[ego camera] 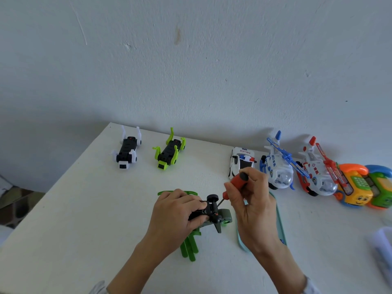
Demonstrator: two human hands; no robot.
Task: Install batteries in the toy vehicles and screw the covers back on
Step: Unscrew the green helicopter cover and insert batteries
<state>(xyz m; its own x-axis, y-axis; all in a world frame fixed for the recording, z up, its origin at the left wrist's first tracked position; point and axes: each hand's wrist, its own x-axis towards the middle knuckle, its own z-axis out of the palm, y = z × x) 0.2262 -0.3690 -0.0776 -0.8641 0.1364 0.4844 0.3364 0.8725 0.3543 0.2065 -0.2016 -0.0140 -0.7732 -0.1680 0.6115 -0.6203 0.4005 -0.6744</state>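
Two hands work; left hand (pixel 176 209) hides green toy (pixel 214 215); tray (pixel 280 221) half-covered.

The police car (pixel 241 161) roof reads "POLICE"; held toy (pixel 209 211) underside shows "CE"

- A white table (pixel 84 209) fills the lower half of the scene, its far edge against the wall.
- The pale, scuffed wall (pixel 212 71) has a brownish stain (pixel 177 36) at 12 o'clock.
- At 3 o'clock on the table stands an orange and yellow toy phone (pixel 356 187) with a smiling face, touching a green and blue toy phone (pixel 381 187) just beyond it.
- The rim of a teal tray (pixel 281 221) shows at 4 o'clock.
- A blurred pale object (pixel 381 247) lies at the right edge.
- Dark patterned floor (pixel 17 204) shows at 9 o'clock.
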